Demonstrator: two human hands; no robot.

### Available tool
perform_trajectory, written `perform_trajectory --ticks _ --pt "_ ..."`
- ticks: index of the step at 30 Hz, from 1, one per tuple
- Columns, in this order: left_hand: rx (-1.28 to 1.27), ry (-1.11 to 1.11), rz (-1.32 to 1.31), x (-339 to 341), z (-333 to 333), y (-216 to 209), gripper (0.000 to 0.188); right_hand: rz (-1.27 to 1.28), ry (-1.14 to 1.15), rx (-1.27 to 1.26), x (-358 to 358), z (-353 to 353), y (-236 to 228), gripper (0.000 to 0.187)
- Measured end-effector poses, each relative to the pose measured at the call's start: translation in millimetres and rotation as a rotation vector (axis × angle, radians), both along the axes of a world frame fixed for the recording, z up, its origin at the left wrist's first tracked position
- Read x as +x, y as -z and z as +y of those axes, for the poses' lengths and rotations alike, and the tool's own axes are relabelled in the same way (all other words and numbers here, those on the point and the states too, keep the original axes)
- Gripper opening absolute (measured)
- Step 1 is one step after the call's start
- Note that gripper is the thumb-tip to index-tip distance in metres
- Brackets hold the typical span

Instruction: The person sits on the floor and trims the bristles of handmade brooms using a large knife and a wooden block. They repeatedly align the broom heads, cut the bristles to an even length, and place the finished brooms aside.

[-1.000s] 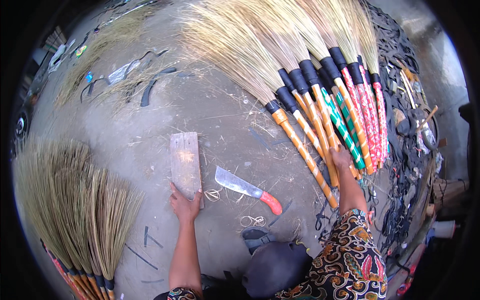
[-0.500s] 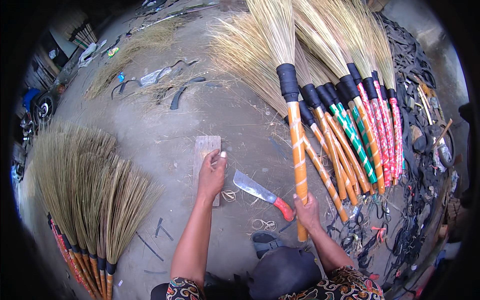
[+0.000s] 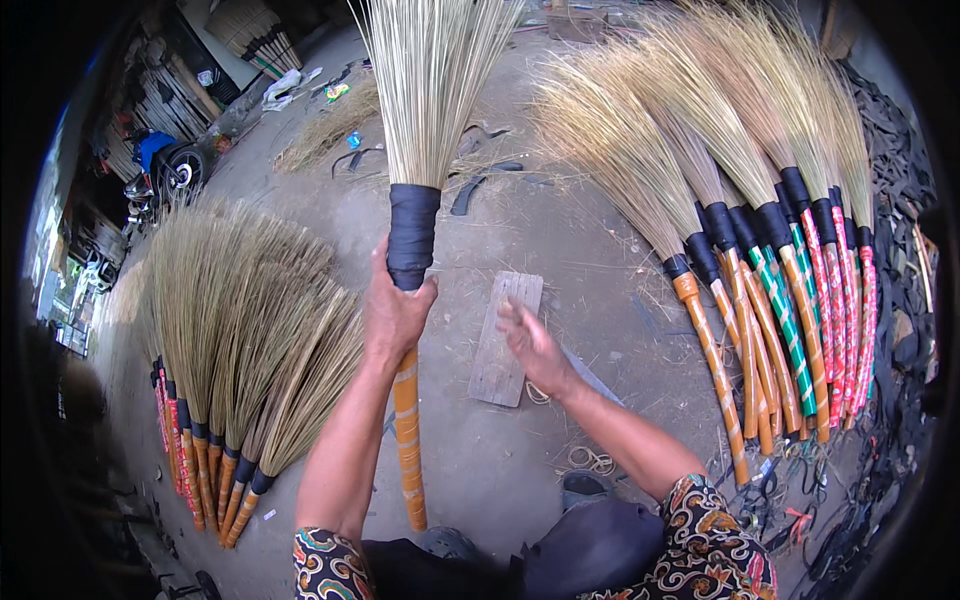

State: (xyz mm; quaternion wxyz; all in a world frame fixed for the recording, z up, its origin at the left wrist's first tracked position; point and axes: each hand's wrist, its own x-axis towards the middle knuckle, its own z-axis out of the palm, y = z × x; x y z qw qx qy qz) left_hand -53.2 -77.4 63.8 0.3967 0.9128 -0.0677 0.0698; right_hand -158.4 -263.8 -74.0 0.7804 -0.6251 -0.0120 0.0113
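Note:
A straw broom (image 3: 412,240) stands upright before me, bristles up, its handle wrapped in orange with pale spiral bands and its neck bound in black. My left hand (image 3: 393,312) is closed around it just below the black binding. Slightly blurred, my right hand (image 3: 535,345) hovers over a worn wooden board (image 3: 494,368) on the floor, fingers apart and holding nothing. Beneath my right forearm a machete blade (image 3: 594,378) shows in part; its handle is hidden.
Several brooms with orange, green and red handles (image 3: 790,330) lie fanned out at right. Another bunch of brooms (image 3: 250,330) lies at left. Black rubber strips (image 3: 480,190) and loose straw (image 3: 325,130) lie farther off. A motorcycle wheel (image 3: 183,172) shows at far left.
The broom has passed from my right hand to my left and moved leftward. My right hand has let go and swung over the board. The view has turned left.

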Motion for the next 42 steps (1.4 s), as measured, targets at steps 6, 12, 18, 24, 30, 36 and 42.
perform_trajectory --ticks 6,12,18,24,30,36,42 --pt "-0.263 0.528 0.756 -82 56 34 0.084 -0.074 0.217 0.651 83 -13 -43 0.111" --pt "-0.260 0.469 0.519 -32 5 47 0.129 0.053 0.272 0.792 29 48 -19 0.079" --pt "-0.101 0.581 0.488 18 -79 42 0.096 0.119 0.079 0.525 -34 94 7 0.085" --pt "0.245 0.513 0.642 24 -94 47 0.031 0.021 -0.250 0.106 -60 90 5 0.098" --pt "0.679 0.598 0.744 -48 -32 81 0.040 0.300 0.414 0.615 45 -52 0 0.063" --pt "0.543 0.658 0.532 -101 -15 113 0.038 0.540 0.163 0.669 -14 9 44 0.054" --pt "0.581 0.515 0.569 -70 -3 170 0.049 0.248 0.189 -0.935 -88 -45 100 0.075"
